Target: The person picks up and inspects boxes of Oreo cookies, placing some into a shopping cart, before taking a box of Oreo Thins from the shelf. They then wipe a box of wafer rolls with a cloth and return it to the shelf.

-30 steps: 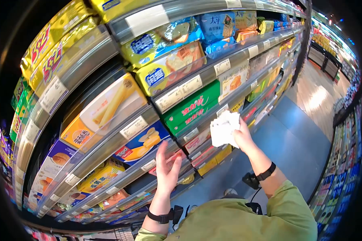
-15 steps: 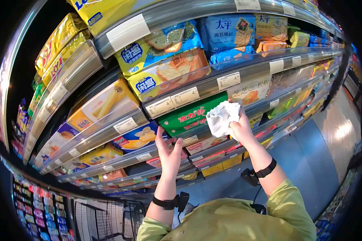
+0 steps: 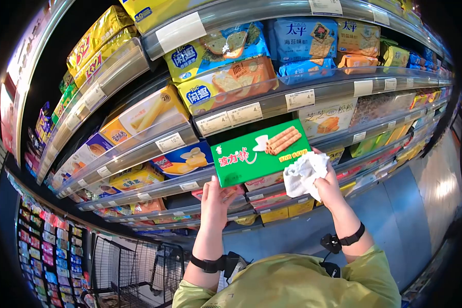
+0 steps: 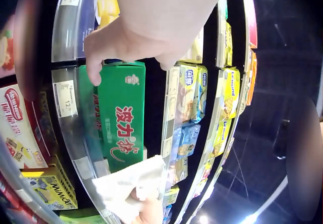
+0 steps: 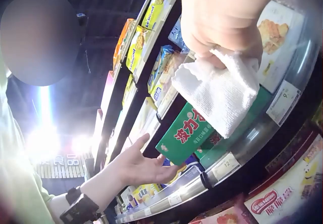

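A green box of wafer rolls point(image 3: 262, 152) is tilted out from the shelf front, its printed face toward me. My left hand point(image 3: 215, 205) is at its lower left corner, fingers fairly straight and fingertips right at the edge. The right wrist view shows the left hand point(image 5: 144, 168) with palm open under that end of the box. At the box's right end my right hand point(image 3: 329, 187) grips a crumpled white cloth point(image 3: 304, 174), which overlaps the corner. Some right-hand fingers are hidden behind the cloth. Another green box point(image 5: 209, 156) shows behind the first.
Clear shelf lips with price tags point(image 3: 246, 114) run above and below the box. Yellow cracker packs point(image 3: 231, 84) stand one shelf up, a blue biscuit box point(image 3: 182, 165) to the left. A wire cart point(image 3: 133, 272) is at lower left, with open floor point(image 3: 385, 190) at right.
The green box has come forward out of its shelf slot and tipped, so its broad face shows. My left hand has moved to its corner; the right hand keeps the cloth.
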### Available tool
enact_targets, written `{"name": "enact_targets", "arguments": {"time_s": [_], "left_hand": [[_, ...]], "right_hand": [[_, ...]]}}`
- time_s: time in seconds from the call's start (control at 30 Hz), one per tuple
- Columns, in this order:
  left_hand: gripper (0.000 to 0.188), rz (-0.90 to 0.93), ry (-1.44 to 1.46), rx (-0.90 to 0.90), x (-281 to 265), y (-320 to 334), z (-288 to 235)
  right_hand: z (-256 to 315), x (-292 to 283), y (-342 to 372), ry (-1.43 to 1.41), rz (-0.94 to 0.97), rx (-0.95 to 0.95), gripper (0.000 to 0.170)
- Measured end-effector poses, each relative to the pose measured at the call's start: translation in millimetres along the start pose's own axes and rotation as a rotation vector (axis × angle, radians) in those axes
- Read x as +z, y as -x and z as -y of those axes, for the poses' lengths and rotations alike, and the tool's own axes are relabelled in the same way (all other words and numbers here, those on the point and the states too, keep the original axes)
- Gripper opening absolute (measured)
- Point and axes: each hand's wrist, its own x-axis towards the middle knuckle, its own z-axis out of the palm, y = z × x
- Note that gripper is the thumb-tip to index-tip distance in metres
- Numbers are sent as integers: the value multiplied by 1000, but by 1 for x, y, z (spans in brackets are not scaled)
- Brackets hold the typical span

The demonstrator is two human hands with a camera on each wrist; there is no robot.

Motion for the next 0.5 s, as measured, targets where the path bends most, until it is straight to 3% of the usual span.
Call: {"name": "enact_targets", "arguments": {"time_s": [0.07,0.13,0.23,0.33,0.4,0.47,0.5], "left_hand": [[23,-2,-229,-12,-11,7,10],[29,2,-226,-48,-36,15,20],[71,297,-141,-400,-65,35,27],[67,263,37,-459,-75,55,46],[67,257,115,-461,-72,66,48],[63,238,73,-352,-76,72,53],[63,239,75,-352,-76,76,55]], "right_hand": [[-7,-13,16,-36,22,26,76],[-4,-20,31,-5,65,92,73],[3,-36,49,46,117,199,68],[2,-44,62,82,146,338,63],[-1,-50,65,323,159,466,57],[-3,-52,61,97,-191,452,44],[0,-52,59,104,-240,279,41]]}}
